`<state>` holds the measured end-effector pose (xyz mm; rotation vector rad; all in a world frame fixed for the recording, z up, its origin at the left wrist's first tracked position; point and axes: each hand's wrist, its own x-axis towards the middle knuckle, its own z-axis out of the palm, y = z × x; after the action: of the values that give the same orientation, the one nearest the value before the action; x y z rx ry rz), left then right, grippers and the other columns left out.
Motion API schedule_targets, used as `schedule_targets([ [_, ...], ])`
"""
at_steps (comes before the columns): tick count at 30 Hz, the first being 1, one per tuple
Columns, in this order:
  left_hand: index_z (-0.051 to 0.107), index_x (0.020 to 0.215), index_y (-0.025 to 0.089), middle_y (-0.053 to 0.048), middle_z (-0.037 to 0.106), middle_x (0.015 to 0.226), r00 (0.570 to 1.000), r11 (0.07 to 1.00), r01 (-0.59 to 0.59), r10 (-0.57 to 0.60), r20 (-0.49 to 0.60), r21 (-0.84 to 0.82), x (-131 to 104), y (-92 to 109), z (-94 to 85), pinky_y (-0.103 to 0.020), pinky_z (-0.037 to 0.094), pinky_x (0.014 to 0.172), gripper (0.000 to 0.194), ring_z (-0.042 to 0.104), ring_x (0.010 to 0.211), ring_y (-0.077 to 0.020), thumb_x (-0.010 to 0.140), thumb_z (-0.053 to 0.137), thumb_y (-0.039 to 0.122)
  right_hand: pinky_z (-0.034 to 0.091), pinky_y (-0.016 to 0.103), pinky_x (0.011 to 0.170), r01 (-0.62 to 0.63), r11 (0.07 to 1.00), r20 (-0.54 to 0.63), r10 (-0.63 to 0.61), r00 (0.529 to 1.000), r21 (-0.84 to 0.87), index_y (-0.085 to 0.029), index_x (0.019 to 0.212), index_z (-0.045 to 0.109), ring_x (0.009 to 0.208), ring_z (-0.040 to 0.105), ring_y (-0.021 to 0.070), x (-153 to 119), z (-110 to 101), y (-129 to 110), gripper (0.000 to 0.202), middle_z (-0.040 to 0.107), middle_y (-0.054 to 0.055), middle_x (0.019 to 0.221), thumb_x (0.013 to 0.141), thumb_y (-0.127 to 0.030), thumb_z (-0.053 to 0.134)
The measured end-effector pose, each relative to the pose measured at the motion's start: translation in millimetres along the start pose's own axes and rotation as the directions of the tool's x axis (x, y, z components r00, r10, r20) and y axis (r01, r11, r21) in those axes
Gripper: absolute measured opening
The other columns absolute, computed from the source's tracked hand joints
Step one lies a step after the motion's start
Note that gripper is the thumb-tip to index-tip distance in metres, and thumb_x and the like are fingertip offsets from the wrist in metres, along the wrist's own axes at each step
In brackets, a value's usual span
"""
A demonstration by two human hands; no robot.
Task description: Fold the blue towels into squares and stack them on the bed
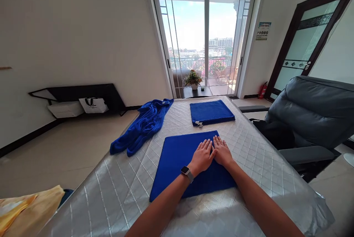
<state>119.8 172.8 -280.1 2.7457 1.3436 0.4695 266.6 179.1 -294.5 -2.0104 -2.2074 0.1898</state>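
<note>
A blue cloth (174,163), folded into a flat rectangle, lies on the silver quilted table cover (124,185) in front of me. My left hand (203,155) rests palm down on it, right of its middle, with fingers stretched out and a watch on the wrist. Beside it, my right hand (222,151) lies flat near the cloth's far right corner, the two hands touching or nearly so. Farther back is a neat stack of folded blue cloths (211,111) with white tags. A crumpled heap of blue cloth (146,124) hangs over the table's left edge.
At the right, a dark armchair (318,107) stands close to the table. Beyond the far edge is a small stand with a potted plant (194,82) before glass doors. Yellow fabric (33,207) shows at the lower left. A black rack (83,93) holds bags by the wall.
</note>
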Motion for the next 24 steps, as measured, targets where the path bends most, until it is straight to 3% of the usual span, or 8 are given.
schedule_targets([
  [2,0.043,0.153,0.010,-0.015,0.040,0.160,0.998,0.998,0.052,-0.053,0.034,0.024,0.7,1.3,5.1,-0.047,0.030,0.124,0.067,0.032,0.151,-0.0269,0.107,0.020,0.053,0.011,0.042,0.125,-0.005,1.000,0.003,0.005,1.000,0.006,-0.005,0.161,0.021,0.156,0.012,0.0227,0.5,0.1,-0.1,0.065,0.015,0.011,0.169,0.105,-0.039,0.021],
  [5,0.039,0.156,0.011,-0.013,0.035,0.163,0.993,0.995,0.082,-0.086,0.075,0.054,-14.9,-16.8,0.0,-0.047,0.026,0.126,0.073,0.028,0.153,-0.0262,0.105,0.018,0.060,0.009,0.042,0.126,-0.035,0.999,0.010,0.034,0.999,0.035,-0.005,0.161,0.020,0.157,0.011,0.0222,1.2,-1.7,-1.8,0.067,0.015,0.011,0.169,0.105,-0.042,0.020],
  [9,0.034,0.158,0.011,-0.011,0.031,0.165,0.974,0.975,0.189,-0.202,0.104,0.117,-61.2,-68.6,-17.6,-0.047,0.023,0.127,0.077,0.024,0.155,-0.0251,0.103,0.017,0.063,0.006,0.041,0.126,-0.051,0.996,0.032,0.049,0.998,0.076,-0.006,0.162,0.018,0.157,0.008,0.0211,0.5,-4.6,-3.1,0.069,0.012,0.010,0.169,0.105,-0.045,0.016],
  [12,0.034,0.158,0.010,-0.013,0.031,0.165,0.943,0.935,0.311,-0.325,0.066,0.169,-102.4,-110.9,-25.8,-0.048,0.023,0.127,0.078,0.025,0.154,-0.0260,0.103,0.017,0.063,0.005,0.041,0.126,-0.050,0.996,0.044,0.047,0.998,0.070,-0.006,0.162,0.017,0.157,0.007,0.0213,-0.4,-3.9,-2.9,0.069,0.012,0.010,0.170,0.105,-0.045,0.016],
  [15,0.032,0.158,0.008,-0.015,0.031,0.165,0.923,0.909,0.379,-0.385,-0.001,0.176,-133.7,-135.3,-25.4,-0.047,0.026,0.126,0.079,0.026,0.154,-0.0263,0.103,0.018,0.062,0.005,0.041,0.126,-0.058,0.997,0.050,0.056,0.997,0.046,-0.006,0.162,0.016,0.157,0.007,0.0212,0.4,-1.9,-2.8,0.069,0.011,0.009,0.170,0.105,-0.044,0.016],
  [20,0.033,0.157,0.007,-0.018,0.033,0.164,0.909,0.896,0.416,-0.410,-0.072,0.153,-147.4,-135.5,-20.8,-0.048,0.028,0.125,0.078,0.028,0.153,-0.0269,0.103,0.021,0.061,0.006,0.040,0.126,-0.066,0.998,0.065,0.066,0.996,-0.005,-0.006,0.163,0.014,0.157,0.007,0.0200,1.1,-5.7,-2.8,0.068,0.011,0.008,0.170,0.105,-0.044,0.014],
  [24,0.033,0.157,0.006,-0.018,0.032,0.164,0.909,0.898,0.417,-0.413,-0.062,0.137,-145.1,-131.6,-23.2,-0.047,0.027,0.125,0.078,0.027,0.153,-0.0270,0.103,0.022,0.060,0.006,0.043,0.126,-0.020,0.998,0.121,0.027,0.992,-0.055,-0.007,0.162,0.018,0.157,0.008,0.0207,-17.9,-13.3,-2.0,0.069,0.012,0.007,0.170,0.105,-0.045,0.015],
])
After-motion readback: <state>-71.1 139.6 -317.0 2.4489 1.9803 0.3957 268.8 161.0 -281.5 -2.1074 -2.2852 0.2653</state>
